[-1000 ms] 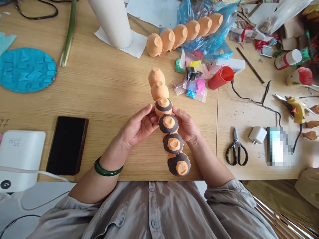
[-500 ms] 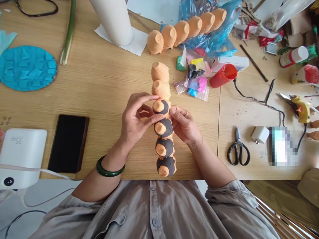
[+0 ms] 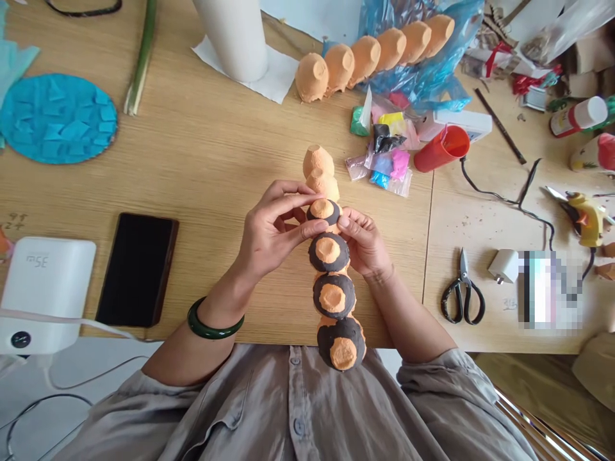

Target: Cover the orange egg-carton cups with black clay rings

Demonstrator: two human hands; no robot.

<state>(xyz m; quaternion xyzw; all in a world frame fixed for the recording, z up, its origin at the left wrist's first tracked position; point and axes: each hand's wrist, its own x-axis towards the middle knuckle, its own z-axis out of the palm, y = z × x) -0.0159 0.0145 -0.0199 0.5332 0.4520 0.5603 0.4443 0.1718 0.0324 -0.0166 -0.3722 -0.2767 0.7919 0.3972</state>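
Between my hands is a bumpy strip that looks like a row of egg-carton cups coated in orange clay. Its nearer cups carry black clay rings around their orange tips; the two farthest are plain orange. My left hand pinches the third cup from the far end, thumb and fingers across its black ring. On the strip's right side, my right hand grips the same area, thumb on the edge and its other fingers partly hidden. The near end is raised toward my shirt.
A second orange strip lies on blue plastic at the back. Beside it are colored clay packets and a red cup. Scissors and a glue gun lie right; a phone and white power bank left.
The strip has tilted, its near end rising toward me, so the cup tips face up more. Both hands keep hold at the third cup. The whole view has shifted slightly.
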